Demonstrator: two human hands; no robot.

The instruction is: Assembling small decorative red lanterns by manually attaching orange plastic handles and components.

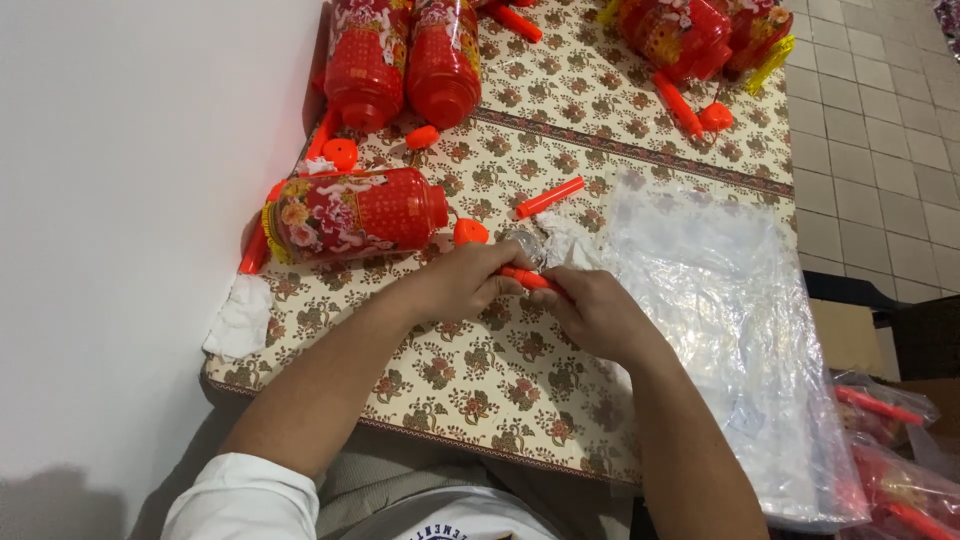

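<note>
Over a floral tablecloth (480, 380), left hand (462, 282) and right hand (597, 312) both grip an orange stick (524, 276), slanting left-right between them, its ends hidden by fingers.

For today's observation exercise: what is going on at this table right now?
A person seated at a floral tablecloth holds a thin orange stick between both hands, left hand and right hand meeting over it. A red lantern lies on its side just beyond, another loose orange stick nearby, more lanterns further back, and clear plastic bags to the right.

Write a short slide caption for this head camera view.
Both hands, left hand and right hand, grip an orange stick beside a red lantern.
</note>
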